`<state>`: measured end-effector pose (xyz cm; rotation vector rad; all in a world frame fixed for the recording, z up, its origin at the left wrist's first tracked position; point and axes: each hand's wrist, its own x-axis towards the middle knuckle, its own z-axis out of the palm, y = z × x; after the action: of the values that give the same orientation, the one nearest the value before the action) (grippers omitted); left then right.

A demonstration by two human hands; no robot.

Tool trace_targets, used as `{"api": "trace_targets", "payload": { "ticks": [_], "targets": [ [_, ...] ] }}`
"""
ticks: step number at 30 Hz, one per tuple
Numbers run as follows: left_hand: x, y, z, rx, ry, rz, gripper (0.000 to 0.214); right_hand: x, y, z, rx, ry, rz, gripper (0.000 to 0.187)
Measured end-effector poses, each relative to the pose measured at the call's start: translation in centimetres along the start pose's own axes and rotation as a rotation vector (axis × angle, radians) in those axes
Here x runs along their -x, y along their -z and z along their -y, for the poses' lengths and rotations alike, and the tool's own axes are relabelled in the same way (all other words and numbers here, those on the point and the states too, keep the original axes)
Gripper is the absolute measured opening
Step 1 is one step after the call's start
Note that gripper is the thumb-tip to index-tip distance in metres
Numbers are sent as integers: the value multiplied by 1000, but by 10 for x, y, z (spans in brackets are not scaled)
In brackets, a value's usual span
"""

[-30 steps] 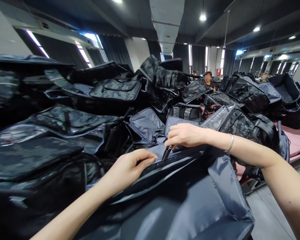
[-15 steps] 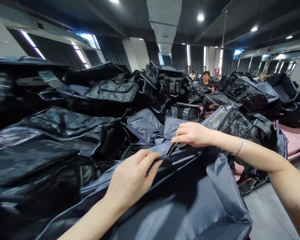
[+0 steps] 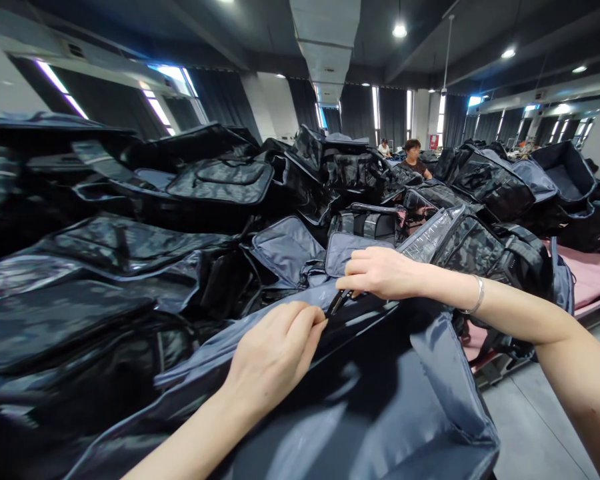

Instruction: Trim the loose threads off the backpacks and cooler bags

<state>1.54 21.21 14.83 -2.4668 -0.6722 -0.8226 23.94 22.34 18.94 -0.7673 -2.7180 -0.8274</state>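
Observation:
A large bag [image 3: 420, 393] with smooth grey-blue lining lies open in front of me, its dark edge running diagonally under my hands. My left hand [image 3: 270, 357] is closed, thumb and fingers pinching the bag's edge; whether a thread is also between them I cannot see. Just to the right, my right hand [image 3: 380, 273] is wrapped round small black thread snips [image 3: 336, 303]. Their blades point down and left, close to my left fingertips. The handles are mostly hidden by the fingers. A silver bangle [image 3: 477, 293] sits on my right wrist.
Dark camouflage bags [image 3: 220, 177] are heaped to the left and ahead. More bags [image 3: 490, 247] stand on a pink-covered surface [image 3: 593, 273] at right, above the grey floor [image 3: 540, 407]. A person [image 3: 415, 160] is behind the heap, another [image 3: 384, 148] farther back.
The snips have come down and left, nearer my left fingertips, and their blades look closer together. My left hand has shifted slightly right, its fingers more tightly closed.

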Motion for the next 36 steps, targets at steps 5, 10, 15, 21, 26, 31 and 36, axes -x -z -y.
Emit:
{"api": "trace_targets", "payload": {
  "ticks": [5, 10, 15, 21, 26, 31, 36],
  "targets": [
    [-1, 3, 0, 80, 34, 26, 24, -5, 3, 3, 9, 29, 27, 20],
    [6, 13, 23, 395, 125, 120, 26, 0, -3, 5, -48, -50, -52, 18],
    [23, 20, 44, 466, 282, 221, 30, 0, -11, 10, -88, -78, -147, 22],
    [14, 22, 40, 607, 532, 434, 39, -16, -9, 19, 40, -5, -197, 21],
    [9, 20, 42, 632, 582, 475, 40, -18, -2, 27, 157, 14, -234, 24],
    [12, 18, 43, 646, 574, 475, 39, -16, 9, 35, 213, 82, -278, 23],
    [12, 19, 42, 647, 581, 469, 38, -19, 9, 31, 108, 39, -158, 24]
  ]
}}
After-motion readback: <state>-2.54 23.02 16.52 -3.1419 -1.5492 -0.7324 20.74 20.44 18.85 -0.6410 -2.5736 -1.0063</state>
